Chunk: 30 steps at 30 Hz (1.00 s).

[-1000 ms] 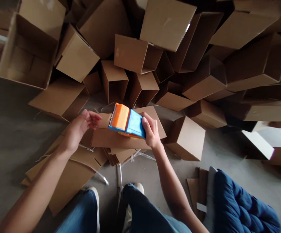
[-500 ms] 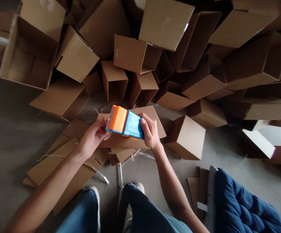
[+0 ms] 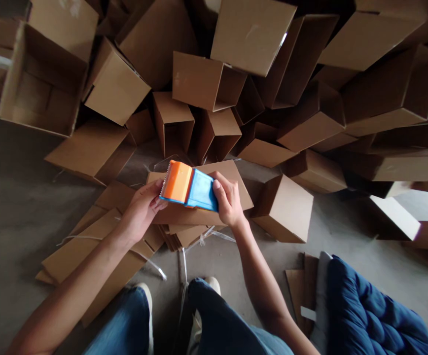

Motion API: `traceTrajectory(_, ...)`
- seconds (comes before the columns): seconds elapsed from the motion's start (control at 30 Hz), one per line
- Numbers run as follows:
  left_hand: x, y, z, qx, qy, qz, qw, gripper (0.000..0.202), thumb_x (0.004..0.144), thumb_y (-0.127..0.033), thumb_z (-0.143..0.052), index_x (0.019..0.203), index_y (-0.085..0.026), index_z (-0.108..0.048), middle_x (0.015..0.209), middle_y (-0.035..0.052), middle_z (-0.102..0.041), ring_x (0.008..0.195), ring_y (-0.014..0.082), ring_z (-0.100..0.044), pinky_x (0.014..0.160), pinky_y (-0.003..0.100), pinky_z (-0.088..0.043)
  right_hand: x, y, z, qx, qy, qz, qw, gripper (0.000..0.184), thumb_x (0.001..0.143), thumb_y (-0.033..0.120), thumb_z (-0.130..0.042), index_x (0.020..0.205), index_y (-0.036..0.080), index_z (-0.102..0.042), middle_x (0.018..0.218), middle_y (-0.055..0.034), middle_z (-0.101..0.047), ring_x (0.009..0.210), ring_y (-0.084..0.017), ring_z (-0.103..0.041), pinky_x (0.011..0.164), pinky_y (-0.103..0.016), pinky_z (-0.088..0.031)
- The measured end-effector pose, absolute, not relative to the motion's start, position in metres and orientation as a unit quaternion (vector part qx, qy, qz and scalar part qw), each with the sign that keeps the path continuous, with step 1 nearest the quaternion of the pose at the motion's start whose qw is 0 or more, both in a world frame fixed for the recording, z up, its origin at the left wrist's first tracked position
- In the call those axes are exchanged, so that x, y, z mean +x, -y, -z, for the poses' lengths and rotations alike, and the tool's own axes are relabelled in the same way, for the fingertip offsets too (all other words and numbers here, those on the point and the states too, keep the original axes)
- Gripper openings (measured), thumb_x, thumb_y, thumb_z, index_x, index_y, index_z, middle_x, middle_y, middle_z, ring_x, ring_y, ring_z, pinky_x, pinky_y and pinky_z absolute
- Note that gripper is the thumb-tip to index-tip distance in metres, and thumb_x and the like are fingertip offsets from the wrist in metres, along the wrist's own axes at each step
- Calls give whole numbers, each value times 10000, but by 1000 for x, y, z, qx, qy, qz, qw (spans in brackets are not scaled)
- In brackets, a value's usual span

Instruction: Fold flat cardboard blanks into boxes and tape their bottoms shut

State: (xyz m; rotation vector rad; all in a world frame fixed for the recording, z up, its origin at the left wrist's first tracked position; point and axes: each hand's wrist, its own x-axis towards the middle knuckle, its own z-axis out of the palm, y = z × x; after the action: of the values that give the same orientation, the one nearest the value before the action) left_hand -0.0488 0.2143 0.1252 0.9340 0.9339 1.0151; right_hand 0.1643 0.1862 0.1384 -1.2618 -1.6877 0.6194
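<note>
Between both hands [image 3: 184,202] — tape dispenser [image 3: 188,186], gripped

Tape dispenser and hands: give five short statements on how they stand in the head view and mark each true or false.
1. The right hand grips the blue end of the tape dispenser. True.
2. The left hand lies flat on the floor, away from the dispenser. False: its fingertips are at the dispenser's orange, toothed end.
3. The dispenser is held above a flat cardboard sheet. True.
4. A red cushion lies at lower right. False: the cushion is dark blue.
5. A heap of cardboard boxes fills the space beyond the hands. True.
</note>
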Motion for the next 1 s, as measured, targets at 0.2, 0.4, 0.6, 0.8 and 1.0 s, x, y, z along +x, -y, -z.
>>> traceTrajectory(0.2,-54,-216,-122,423,-421,-448,666,512,753,-610,-809,599,-247,-482,564,-49,-347,533,128,-379,509,277,-393,171,-188,-137,-499,701,-263,437,595,1031,728,-314,859,221,-574,669,31,-438,596,-146,-437,613,-308,-365)
traceTrajectory(0.4,-59,-220,-124,441,-410,-451,659,602,706,-674,-858,564,-215,-495,563,-51,-373,519,93,-350,465,240,-345,182,-190,-140,-453,754,-262,398,767,688,838,-752,1104,207,-619,857,-22,-658,741,-207,-590,673,-330,-458)
traceTrajectory(0.6,-74,-228,-122,466,-423,-485,607,603,722,-664,-855,549,-197,-514,575,-43,-385,553,96,-340,481,230,-317,180,-190,-151,-440,775,-274,362,638,770,527,-829,1266,188,-612,1070,-78,-738,865,-219,-660,767,-337,-518)
traceTrajectory(0.8,-78,-232,-123,469,-437,-485,596,611,669,-653,-891,551,-187,-513,586,-48,-398,568,92,-318,513,230,-277,184,-195,-155,-465,773,-287,323,598,723,506,-854,1180,181,-646,978,-47,-719,816,-200,-647,706,-306,-495)
traceTrajectory(1.0,-83,-233,-117,494,-433,-473,587,535,739,-594,-857,567,-196,-543,609,-32,-447,587,109,-342,533,260,-274,190,-194,-160,-463,769,-314,309,662,680,439,-901,1239,180,-658,1044,-68,-750,919,-238,-695,750,-313,-520)
